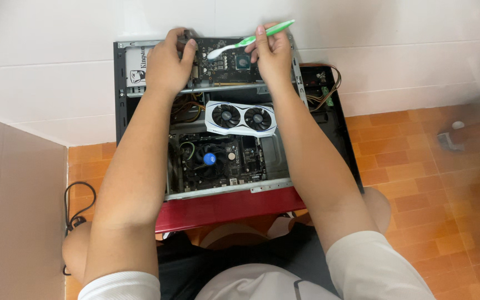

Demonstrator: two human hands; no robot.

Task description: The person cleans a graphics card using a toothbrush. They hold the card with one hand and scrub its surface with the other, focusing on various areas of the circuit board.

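An open desktop computer case (120, 100) lies on its side against a white tiled wall. My left hand (166, 64) grips the left end of a dark circuit board (226, 64) held over the top of the case. In my right hand (273, 55) is a green and white toothbrush (249, 40), whose bristle end rests on the board. Below the board, a white graphics card with two black fans (241, 118) sits inside the case. Lower still is the motherboard with a round cooler fan (211, 158).
The case rests on a red support (229, 206) between my knees. Orange floor tiles (418, 183) spread to the right. A black cable (76, 214) loops on the floor at left. A bundle of coloured wires (323, 89) hangs at the case's right side. A brown panel (18, 222) stands at left.
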